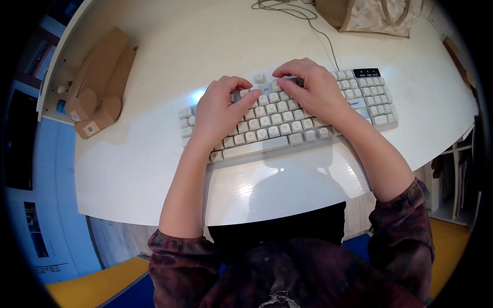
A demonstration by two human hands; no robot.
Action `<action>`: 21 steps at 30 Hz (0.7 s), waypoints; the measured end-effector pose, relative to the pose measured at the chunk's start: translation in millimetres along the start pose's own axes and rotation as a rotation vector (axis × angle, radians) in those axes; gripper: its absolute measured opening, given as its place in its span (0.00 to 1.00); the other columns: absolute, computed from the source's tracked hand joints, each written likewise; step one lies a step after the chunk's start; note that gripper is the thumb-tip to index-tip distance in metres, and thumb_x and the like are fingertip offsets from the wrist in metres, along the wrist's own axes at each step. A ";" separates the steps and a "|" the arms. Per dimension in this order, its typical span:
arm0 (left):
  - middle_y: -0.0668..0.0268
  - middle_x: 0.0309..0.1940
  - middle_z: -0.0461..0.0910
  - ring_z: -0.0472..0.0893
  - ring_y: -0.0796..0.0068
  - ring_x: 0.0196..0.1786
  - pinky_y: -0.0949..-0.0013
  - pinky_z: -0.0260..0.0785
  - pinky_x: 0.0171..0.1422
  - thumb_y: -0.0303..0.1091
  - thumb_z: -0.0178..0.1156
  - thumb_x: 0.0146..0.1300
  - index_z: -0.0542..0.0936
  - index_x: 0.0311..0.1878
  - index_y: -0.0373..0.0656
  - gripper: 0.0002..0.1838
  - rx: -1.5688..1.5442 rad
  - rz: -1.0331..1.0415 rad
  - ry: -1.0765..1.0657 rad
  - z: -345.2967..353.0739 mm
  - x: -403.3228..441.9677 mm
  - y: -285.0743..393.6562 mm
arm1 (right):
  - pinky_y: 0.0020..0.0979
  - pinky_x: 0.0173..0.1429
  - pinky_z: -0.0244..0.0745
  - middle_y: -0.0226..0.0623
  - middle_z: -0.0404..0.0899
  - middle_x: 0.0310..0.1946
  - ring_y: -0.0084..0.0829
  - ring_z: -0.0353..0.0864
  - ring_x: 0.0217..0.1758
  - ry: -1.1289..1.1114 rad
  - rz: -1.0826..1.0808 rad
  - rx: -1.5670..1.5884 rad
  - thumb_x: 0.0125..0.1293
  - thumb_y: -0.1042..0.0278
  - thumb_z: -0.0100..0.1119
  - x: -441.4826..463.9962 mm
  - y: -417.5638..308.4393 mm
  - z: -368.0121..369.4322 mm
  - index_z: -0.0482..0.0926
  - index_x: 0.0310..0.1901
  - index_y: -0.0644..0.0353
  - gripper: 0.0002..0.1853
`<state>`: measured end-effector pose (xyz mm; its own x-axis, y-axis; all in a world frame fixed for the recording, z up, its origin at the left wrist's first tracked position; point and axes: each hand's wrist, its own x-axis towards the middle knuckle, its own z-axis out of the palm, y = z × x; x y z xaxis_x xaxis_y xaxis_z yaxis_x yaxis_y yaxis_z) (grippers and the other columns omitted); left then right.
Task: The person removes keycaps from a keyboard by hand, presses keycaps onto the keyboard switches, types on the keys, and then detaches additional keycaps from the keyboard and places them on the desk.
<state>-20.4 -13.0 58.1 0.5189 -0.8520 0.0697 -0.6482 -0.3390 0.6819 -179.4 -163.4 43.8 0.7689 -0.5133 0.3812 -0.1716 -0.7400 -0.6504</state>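
A white keyboard (277, 119) with cream keycaps lies slightly tilted on the desk. My left hand (221, 109) rests over its left half, with thumb and index finger curved apart near the upper rows. Over the upper right part is my right hand (316, 92), its thumb and index finger bent and separated beside a raised-looking keycap (276, 86). Between the two hands, a loose keycap (260, 78) sits just past the back edge. A grey gap in the top row shows near it. My other fingers are partly hidden.
A grey cable (328, 43) runs from the keyboard to a coil at the back of the white desk (169, 66). Folded brown cardboard (105, 79) stands at the left. A patterned bag (377, 18) is at the back right. The desk's curved front edge lies near my body.
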 end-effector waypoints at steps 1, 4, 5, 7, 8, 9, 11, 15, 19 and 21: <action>0.66 0.43 0.83 0.77 0.73 0.47 0.69 0.71 0.55 0.46 0.67 0.66 0.84 0.48 0.42 0.17 -0.012 -0.043 -0.026 -1.8 2.0 1.7 | 0.38 0.50 0.78 0.36 0.87 0.41 0.38 0.83 0.44 0.015 0.028 0.037 0.68 0.63 0.60 0.4 0.4 0.0 0.87 0.46 0.57 0.11; 0.69 0.41 0.82 0.76 0.76 0.45 0.70 0.70 0.52 0.45 0.68 0.66 0.85 0.46 0.42 0.16 -0.030 -0.084 -0.053 -0.8 6.6 0.6 | 0.37 0.49 0.78 0.37 0.87 0.41 0.38 0.83 0.42 0.060 0.067 0.123 0.69 0.62 0.60 3.2 4.4 1.0 0.88 0.46 0.55 0.11; 0.68 0.41 0.82 0.76 0.75 0.45 0.70 0.70 0.52 0.45 0.68 0.66 0.85 0.46 0.42 0.16 -0.007 -0.053 -0.058 -0.5 7.9 -0.6 | 0.37 0.49 0.78 0.37 0.87 0.41 0.38 0.83 0.42 0.073 0.052 0.133 0.70 0.62 0.60 4.2 7.2 1.0 0.88 0.46 0.55 0.11; 0.68 0.41 0.82 0.76 0.74 0.45 0.69 0.70 0.52 0.45 0.67 0.67 0.85 0.46 0.41 0.16 0.036 0.008 -0.073 -1.0 10.2 -1.5 | 0.38 0.49 0.78 0.38 0.87 0.41 0.38 0.83 0.41 0.083 0.045 0.150 0.70 0.61 0.60 5.2 9.6 1.6 0.88 0.46 0.55 0.11; 0.67 0.41 0.82 0.77 0.73 0.45 0.69 0.71 0.52 0.44 0.67 0.67 0.84 0.47 0.41 0.16 0.071 0.042 -0.082 -2.4 10.8 -0.8 | 0.38 0.49 0.78 0.38 0.87 0.41 0.38 0.83 0.41 0.080 0.052 0.158 0.70 0.61 0.60 5.4 9.9 2.0 0.88 0.46 0.55 0.11; 0.66 0.41 0.82 0.77 0.71 0.45 0.68 0.71 0.53 0.44 0.66 0.68 0.84 0.47 0.40 0.16 0.104 0.074 -0.093 -4.5 10.7 0.4 | 0.38 0.49 0.78 0.38 0.87 0.42 0.38 0.83 0.41 0.076 0.059 0.165 0.70 0.61 0.60 5.3 9.5 2.0 0.88 0.46 0.55 0.11; 0.65 0.41 0.82 0.78 0.69 0.46 0.67 0.71 0.54 0.43 0.65 0.69 0.83 0.48 0.40 0.15 0.161 0.141 -0.086 -4.0 11.9 1.3 | 0.38 0.49 0.78 0.38 0.87 0.41 0.39 0.83 0.41 0.072 0.062 0.152 0.70 0.60 0.60 5.7 10.3 1.0 0.88 0.45 0.55 0.11; 0.62 0.41 0.80 0.78 0.65 0.48 0.64 0.71 0.55 0.41 0.62 0.70 0.82 0.50 0.40 0.14 0.170 0.237 -0.002 2.5 4.2 0.1 | 0.38 0.49 0.78 0.39 0.87 0.40 0.39 0.83 0.42 0.083 0.069 0.195 0.70 0.60 0.60 7.1 9.1 0.6 0.88 0.44 0.55 0.12; 0.62 0.41 0.79 0.78 0.64 0.47 0.62 0.70 0.52 0.41 0.60 0.71 0.80 0.49 0.41 0.13 0.235 0.417 0.077 3.5 5.5 2.1 | 0.39 0.49 0.77 0.39 0.86 0.39 0.40 0.82 0.42 0.121 0.046 0.223 0.70 0.60 0.58 8.0 11.5 2.8 0.88 0.44 0.54 0.12; 0.62 0.40 0.79 0.78 0.62 0.45 0.61 0.69 0.50 0.41 0.60 0.71 0.79 0.47 0.43 0.12 0.423 0.545 0.112 1.0 7.6 14.7 | 0.40 0.49 0.77 0.38 0.86 0.39 0.41 0.82 0.43 0.101 0.066 0.210 0.70 0.59 0.58 7.3 7.8 0.6 0.88 0.43 0.54 0.12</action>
<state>-26.6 -24.8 67.9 0.0977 -0.9062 0.4115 -0.9820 -0.0205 0.1880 -174.7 -172.7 41.1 0.6932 -0.6063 0.3898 -0.0799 -0.6021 -0.7944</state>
